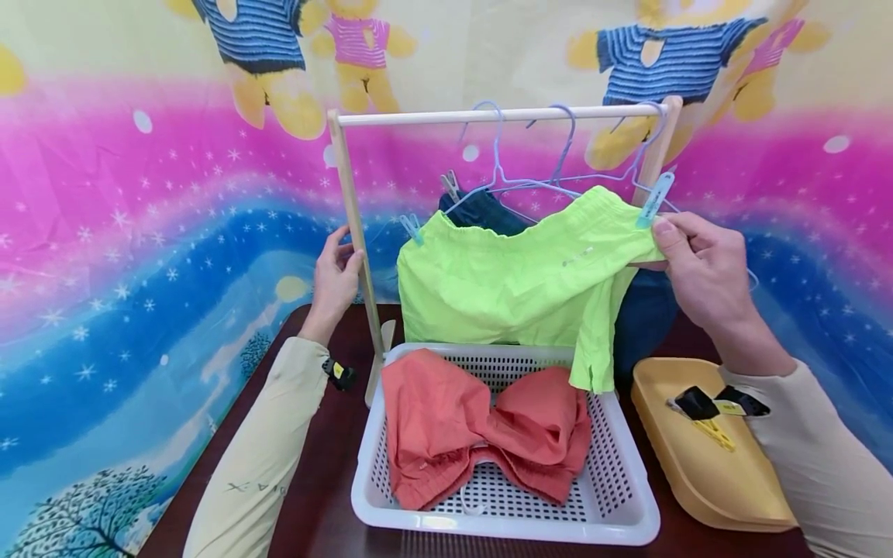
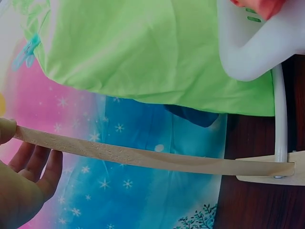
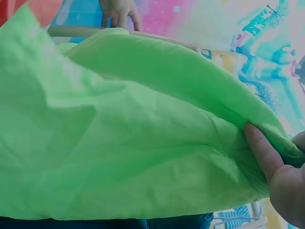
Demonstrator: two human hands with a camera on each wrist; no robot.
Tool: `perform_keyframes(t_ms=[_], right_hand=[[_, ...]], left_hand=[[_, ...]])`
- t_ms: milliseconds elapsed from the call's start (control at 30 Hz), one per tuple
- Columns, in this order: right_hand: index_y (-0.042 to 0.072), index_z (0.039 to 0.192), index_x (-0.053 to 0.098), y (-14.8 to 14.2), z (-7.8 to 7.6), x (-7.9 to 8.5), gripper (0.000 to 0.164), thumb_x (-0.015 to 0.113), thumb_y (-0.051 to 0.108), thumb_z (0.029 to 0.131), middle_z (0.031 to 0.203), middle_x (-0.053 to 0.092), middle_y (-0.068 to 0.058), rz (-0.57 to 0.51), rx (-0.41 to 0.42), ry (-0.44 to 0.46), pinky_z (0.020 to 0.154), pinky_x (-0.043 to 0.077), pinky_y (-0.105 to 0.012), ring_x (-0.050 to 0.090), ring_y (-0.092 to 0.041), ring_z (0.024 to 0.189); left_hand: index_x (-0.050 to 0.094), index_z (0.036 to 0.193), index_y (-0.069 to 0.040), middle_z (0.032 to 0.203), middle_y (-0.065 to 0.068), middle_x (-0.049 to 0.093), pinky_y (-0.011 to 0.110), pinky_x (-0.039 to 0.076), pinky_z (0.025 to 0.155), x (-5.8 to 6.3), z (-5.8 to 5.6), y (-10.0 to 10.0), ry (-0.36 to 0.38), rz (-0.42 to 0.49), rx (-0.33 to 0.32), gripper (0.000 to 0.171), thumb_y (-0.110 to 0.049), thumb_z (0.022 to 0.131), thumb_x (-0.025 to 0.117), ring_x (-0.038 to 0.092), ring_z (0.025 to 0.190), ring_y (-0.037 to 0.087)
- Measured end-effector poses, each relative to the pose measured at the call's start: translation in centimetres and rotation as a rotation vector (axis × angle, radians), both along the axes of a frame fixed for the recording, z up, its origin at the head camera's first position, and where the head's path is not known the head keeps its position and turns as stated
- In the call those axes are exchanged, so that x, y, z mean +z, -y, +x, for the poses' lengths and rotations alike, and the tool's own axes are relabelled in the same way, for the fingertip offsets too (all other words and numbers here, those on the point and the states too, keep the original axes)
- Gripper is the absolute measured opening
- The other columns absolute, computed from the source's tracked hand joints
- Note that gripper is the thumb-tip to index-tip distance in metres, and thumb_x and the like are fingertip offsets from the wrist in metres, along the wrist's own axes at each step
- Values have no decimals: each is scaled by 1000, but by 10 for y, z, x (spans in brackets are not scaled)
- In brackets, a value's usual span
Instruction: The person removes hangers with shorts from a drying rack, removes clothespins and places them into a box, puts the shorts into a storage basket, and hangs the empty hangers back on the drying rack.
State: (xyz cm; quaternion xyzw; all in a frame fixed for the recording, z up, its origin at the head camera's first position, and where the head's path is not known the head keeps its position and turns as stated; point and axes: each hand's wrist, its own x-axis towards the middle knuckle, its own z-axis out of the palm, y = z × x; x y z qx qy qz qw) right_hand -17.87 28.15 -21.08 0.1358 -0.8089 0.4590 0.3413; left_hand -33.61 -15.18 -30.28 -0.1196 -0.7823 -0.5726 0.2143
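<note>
Lime-green shorts [image 1: 516, 271] hang from a light-blue hanger [image 1: 497, 174], with a blue clothespin [image 1: 656, 200] at the right of the waistband and another clothespin [image 1: 412, 227] at the left. My right hand [image 1: 711, 267] pinches the shorts' right side, just below the right clothespin. At the left, my left hand [image 1: 336, 279] holds the wooden post [image 2: 124, 153] of the small clothes rack, thumb on one side and fingers on the other. Dark-blue clothing [image 1: 645, 322] hangs behind the green shorts, mostly hidden.
A white perforated basket [image 1: 505, 531] in front of the rack holds red shorts [image 1: 446, 422]. One green leg hangs over its far right rim. Right of it lies a tan tray [image 1: 725, 488] with a yellow clothespin [image 1: 715, 435]. More hangers [image 1: 567, 139] hook over the rack's rod [image 1: 418, 118].
</note>
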Motion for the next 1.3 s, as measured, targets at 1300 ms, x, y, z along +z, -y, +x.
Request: perform_keyframes(t_ms=[1300], right_hand=[[-13,111,67,-2,5,-16,23,54,-2,97,84,67,17,-84,-35,-346,61,43,-10,54,1,63]], left_hand=[[40,148,-26,132,17,56,50,49,99,1,-2,1,-4,18,-5,48,-19,102,51,60,118,30]])
